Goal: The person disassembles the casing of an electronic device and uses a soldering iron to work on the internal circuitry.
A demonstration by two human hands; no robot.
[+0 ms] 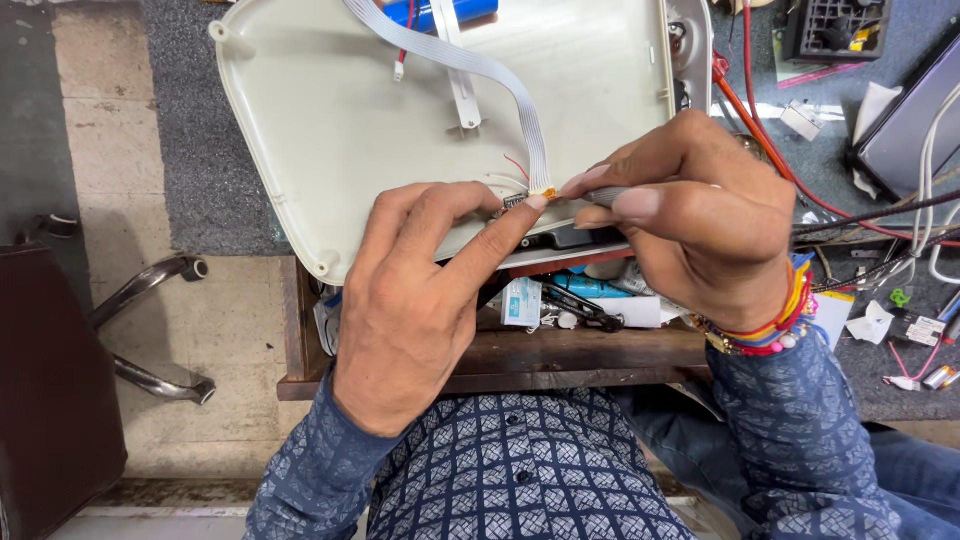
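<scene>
Our left hand lies knuckles up, its fingers stretched forward, the fingertip pressing the small orange end of the grey ribbon cable on the white plastic cover. Our right hand curls in from the right, fingers pinched shut around a thin grey tool whose tip they hide.

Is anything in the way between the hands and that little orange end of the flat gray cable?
Nothing visible is. The left hand already has a fingertip at the orange cable end, on the white plastic cover. The right hand holds a slim gray tool whose tip reaches the same spot, with nothing between.
</scene>
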